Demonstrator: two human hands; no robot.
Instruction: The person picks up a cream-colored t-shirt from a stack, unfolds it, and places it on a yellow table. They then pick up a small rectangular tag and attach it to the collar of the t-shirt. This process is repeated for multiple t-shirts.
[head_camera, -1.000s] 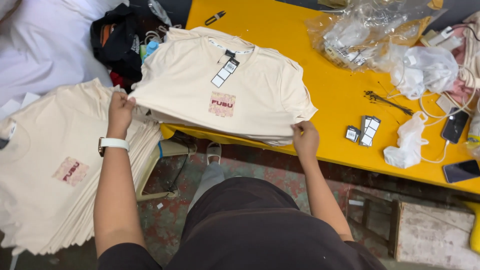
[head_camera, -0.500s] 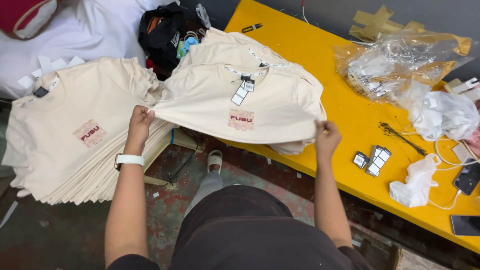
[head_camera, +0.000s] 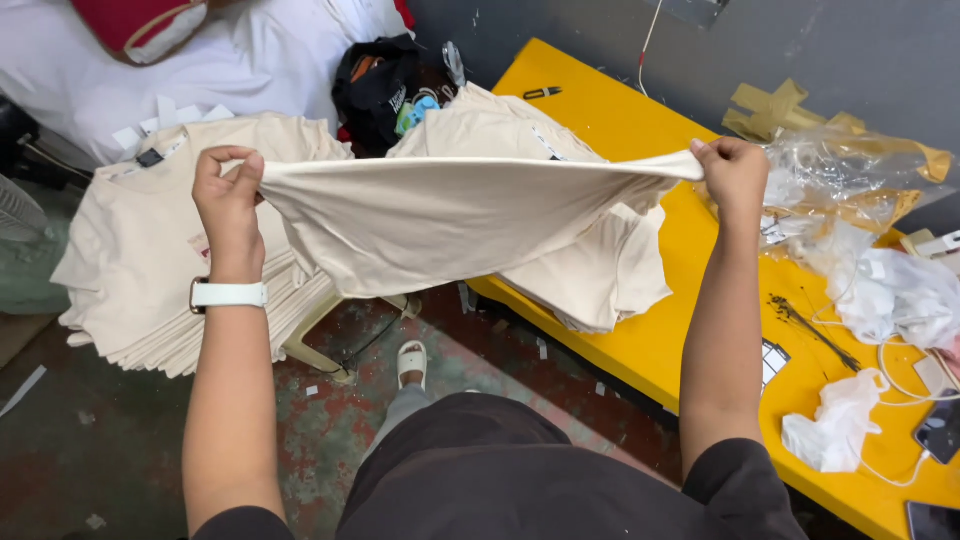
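Cream shirt (head_camera: 450, 215) stretched above the yellow tabletop (head_camera: 640, 130).
It is grasped by left hand (head_camera: 230, 200) and right hand (head_camera: 733, 172); clear packaging (head_camera: 850, 180) lies right; the shirt, lower earlier, is now raised, its label hidden.

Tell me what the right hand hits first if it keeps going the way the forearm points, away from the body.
Likely the clear plastic bags on the yellow table just beyond the right hand, then the grey wall. The hand is raised, so depth is unclear; it might pass above them.
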